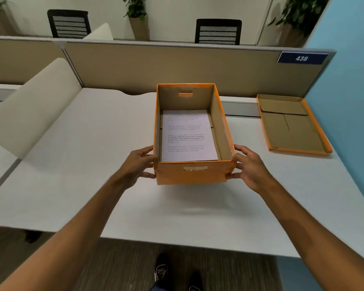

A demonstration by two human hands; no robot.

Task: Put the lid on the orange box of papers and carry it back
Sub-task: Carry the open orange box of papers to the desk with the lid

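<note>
An orange cardboard box [192, 175] stands open on the white desk [93, 164] in the middle of the view. A stack of printed white papers [187, 137] lies flat on its bottom. My left hand [138, 164] presses against the box's near left corner and my right hand [248, 164] against its near right corner, fingers spread on the sides. The orange lid [292, 127] lies upside down on the desk to the right, apart from the box, its brown inside facing up.
A beige partition [177, 66] with a blue "438" sign [302, 58] runs behind the desk. A blue wall [349, 80] closes the right side. A cream divider [29, 110] slants at the left. Chairs and potted plants stand beyond the partition. My shoes show below the desk edge.
</note>
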